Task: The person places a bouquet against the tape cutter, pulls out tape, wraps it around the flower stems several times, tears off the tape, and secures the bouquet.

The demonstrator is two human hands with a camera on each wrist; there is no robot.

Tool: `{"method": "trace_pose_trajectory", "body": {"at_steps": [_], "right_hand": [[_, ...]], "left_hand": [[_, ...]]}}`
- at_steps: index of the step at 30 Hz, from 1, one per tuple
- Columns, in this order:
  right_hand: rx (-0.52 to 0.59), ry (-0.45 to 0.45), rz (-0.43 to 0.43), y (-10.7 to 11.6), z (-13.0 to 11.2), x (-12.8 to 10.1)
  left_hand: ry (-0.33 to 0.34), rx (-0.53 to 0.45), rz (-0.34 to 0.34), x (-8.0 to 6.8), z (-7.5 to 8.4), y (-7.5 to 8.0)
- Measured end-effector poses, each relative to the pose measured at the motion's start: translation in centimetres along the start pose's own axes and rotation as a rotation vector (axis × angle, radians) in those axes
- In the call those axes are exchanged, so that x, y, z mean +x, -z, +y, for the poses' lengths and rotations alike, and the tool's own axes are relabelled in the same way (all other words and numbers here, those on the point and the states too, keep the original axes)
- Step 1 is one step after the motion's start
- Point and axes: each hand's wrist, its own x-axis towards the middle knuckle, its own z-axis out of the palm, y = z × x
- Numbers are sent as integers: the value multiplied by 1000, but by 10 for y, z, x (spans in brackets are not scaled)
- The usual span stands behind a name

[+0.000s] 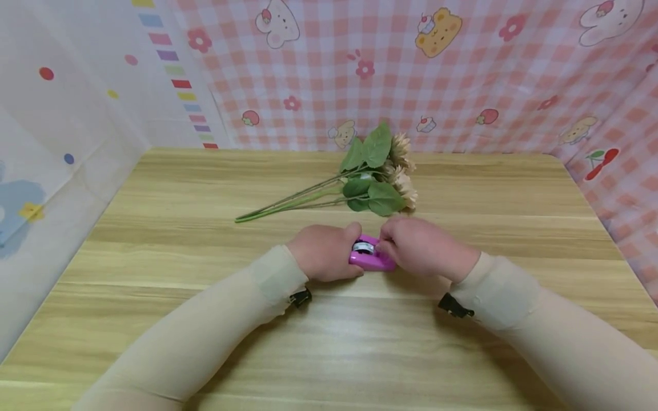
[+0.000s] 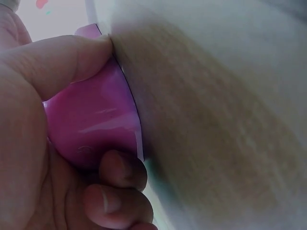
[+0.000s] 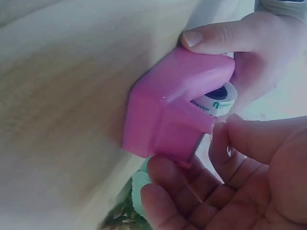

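Observation:
A pink tape dispenser [image 1: 371,260] with a small roll of tape [image 3: 218,100] stands on the wooden table [image 1: 205,240], between my two hands. My left hand [image 1: 324,251] grips its rear end: the thumb [image 2: 62,57] lies along the top and the fingers [image 2: 120,167] curl under the pink body [image 2: 91,124]. My right hand [image 1: 417,249] closes on the front end, with its thumb by the roll and its fingers [image 3: 182,179] curled under the cutter end of the dispenser [image 3: 168,110]. Whether it holds any loose tape, I cannot tell.
A bunch of artificial flowers [image 1: 372,174] with green leaves and long stems lies on the table just behind my hands, heads to the right. Patterned cloth walls [image 1: 462,74] enclose the table at the back and on both sides.

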Motion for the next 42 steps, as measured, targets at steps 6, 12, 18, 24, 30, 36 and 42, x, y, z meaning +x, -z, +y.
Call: {"method": "trace_pose_trajectory", "body": {"at_steps": [6,12,18,24,30,36,42], "right_hand": [[-19,-3,0,4,-2,0],[-35,4,-7,5,-1,0],[-53,8,-1,4,0,1],[-53,14,0,6,2,-3],[-45,15,5,8,5,-6],[-26,-20,-18,10,8,-7],[-21,-42,-37,13,10,-9]], "left_hand": [[0,-11,-4,0,0,0],[5,-10,-10,-1,0,0],[8,-13,-9,-1,1,1],[15,-20,-8,-1,1,1],[17,-23,-3,-2,2,1],[17,-13,-5,-2,2,0],[24,-26,-16,-1,1,-1]]}}
